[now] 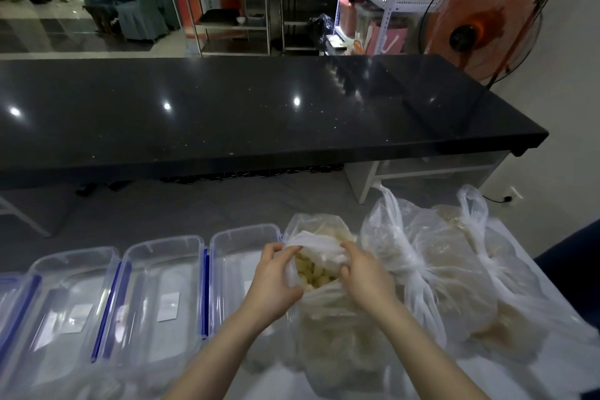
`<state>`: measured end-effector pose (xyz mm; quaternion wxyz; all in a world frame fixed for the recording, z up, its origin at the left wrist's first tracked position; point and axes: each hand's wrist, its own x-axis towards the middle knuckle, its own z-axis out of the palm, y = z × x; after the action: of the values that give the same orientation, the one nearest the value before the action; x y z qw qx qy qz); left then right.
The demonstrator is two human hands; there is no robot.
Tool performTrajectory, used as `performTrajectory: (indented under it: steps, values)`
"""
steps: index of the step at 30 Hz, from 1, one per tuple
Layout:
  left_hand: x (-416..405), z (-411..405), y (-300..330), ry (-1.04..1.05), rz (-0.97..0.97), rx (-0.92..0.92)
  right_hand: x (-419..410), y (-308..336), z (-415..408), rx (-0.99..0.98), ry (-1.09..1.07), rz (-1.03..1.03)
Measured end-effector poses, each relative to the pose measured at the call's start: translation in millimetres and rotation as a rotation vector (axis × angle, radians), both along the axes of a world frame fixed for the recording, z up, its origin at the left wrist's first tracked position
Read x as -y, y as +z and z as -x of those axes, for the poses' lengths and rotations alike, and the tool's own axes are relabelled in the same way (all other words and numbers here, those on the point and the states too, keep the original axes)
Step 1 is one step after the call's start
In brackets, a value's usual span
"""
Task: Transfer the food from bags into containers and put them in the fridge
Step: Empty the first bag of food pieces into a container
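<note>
A clear plastic bag (328,318) of pale yellow food pieces (313,271) stands in front of me with its mouth pulled apart. My left hand (276,276) grips the left edge of the mouth. My right hand (363,273) pinches the right edge. Left of the bag, three empty clear containers with blue clips lie in a row: one nearest the bag (233,256), a middle one (156,299) and a left one (65,305). Two tied bags of food sit on the right, one nearer (418,256) and one farther (496,269).
A long black glossy counter (259,107) runs across beyond the grey work surface (162,208). An orange standing fan (480,23) is at the back right. Metal racks (227,10) and a white shelf (373,0) with goods stand behind. A dark object (571,256) sits at the right edge.
</note>
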<state>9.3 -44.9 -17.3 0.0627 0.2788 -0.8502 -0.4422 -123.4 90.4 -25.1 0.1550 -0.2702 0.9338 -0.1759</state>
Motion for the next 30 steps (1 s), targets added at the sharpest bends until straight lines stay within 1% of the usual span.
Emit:
performTrajectory:
  steps: [2, 4, 6, 9, 12, 15, 18, 24, 27, 30]
  values:
    - [-3, 1, 0, 0.001, 0.020, 0.005, -2, 6, 6, 0.072, -0.067, 0.109]
    - [-6, 2, 1, 0.004, 0.040, 0.030, -3, 15, 12, 0.136, -0.133, 0.271]
    - [-7, 2, 5, 0.020, 0.012, 0.029, -3, 29, 15, 0.183, -0.148, 0.400]
    - [-4, 2, 12, 0.064, -0.060, -0.037, 1, 48, 13, 0.206, -0.083, 0.480]
    - [0, 3, 27, 0.076, -0.099, -0.116, 6, 64, 7, 0.180, -0.067, 0.555]
    - [4, 4, 42, 0.073, -0.090, -0.178, 13, 86, 6, 0.107, -0.056, 0.609]
    - [9, 2, 52, 0.089, -0.130, -0.251, 21, 107, 8, 0.024, -0.025, 0.626]
    - [21, -11, 80, 0.142, -0.207, -0.420, 47, 141, 7, -0.071, 0.110, 0.629]
    - [29, -20, 95, 0.191, -0.184, -0.502, 64, 160, 3, -0.138, 0.182, 0.658]
    - [42, -35, 112, 0.214, -0.103, -0.533, 80, 175, -3, -0.151, 0.236, 0.662]
